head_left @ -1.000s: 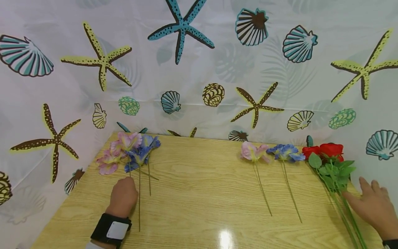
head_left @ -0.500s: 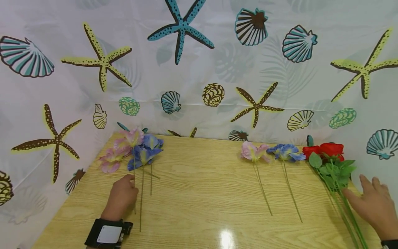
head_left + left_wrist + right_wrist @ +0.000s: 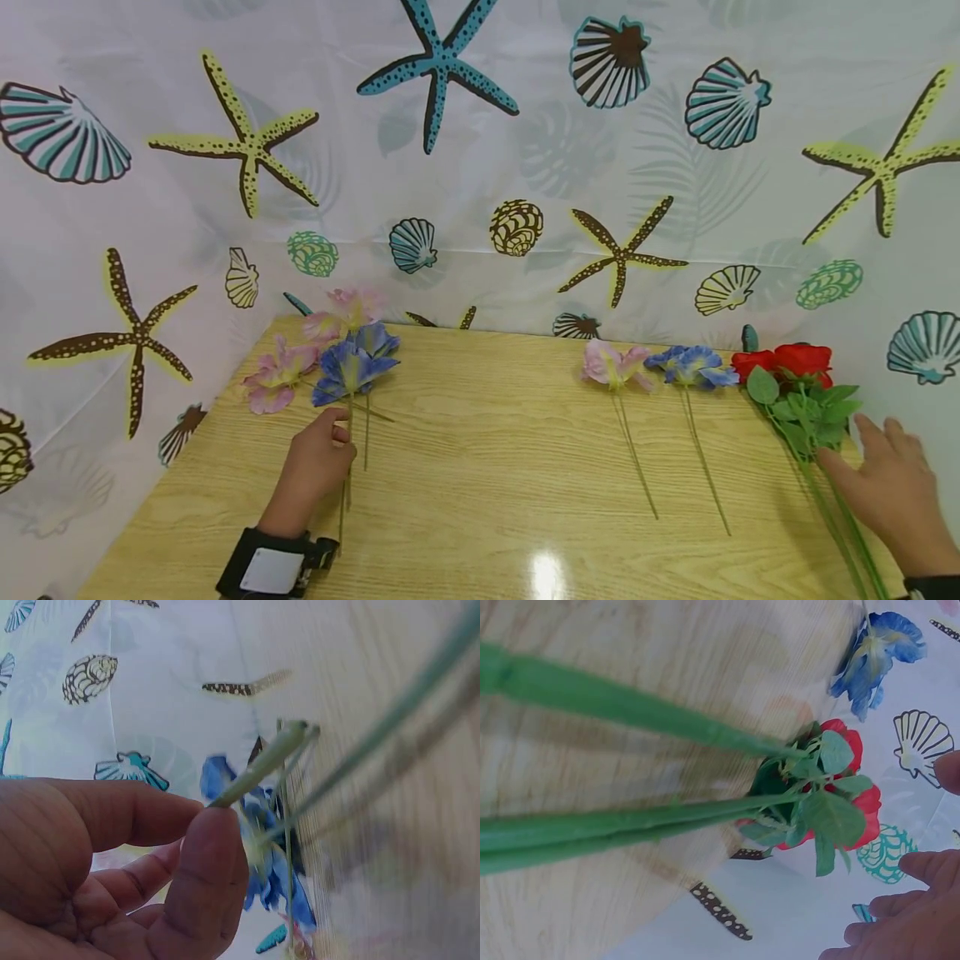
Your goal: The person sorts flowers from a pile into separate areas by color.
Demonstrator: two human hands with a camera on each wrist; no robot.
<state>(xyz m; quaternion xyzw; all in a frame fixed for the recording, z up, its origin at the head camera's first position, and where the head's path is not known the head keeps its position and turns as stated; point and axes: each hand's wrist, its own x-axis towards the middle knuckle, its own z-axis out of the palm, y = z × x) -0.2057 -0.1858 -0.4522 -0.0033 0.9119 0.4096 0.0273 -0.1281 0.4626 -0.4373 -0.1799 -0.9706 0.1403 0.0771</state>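
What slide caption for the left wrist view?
Left hand pinches a green stem between thumb and forefinger, a blue flower behind.

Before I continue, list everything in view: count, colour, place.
Pink flowers: three, pink, two left, one right
Blue flowers: three, blue, two left, one right
Red roses: at least two, red, far right
Rose leaves: several, green, with the red roses
Table: one, light wood, under the flowers
Patterned cloth: seemingly one, mostly white, behind the table
Wristbands: two, black, one per wrist
Left hand: one, pinching a flower stem
Right hand: one, beside rose leaves
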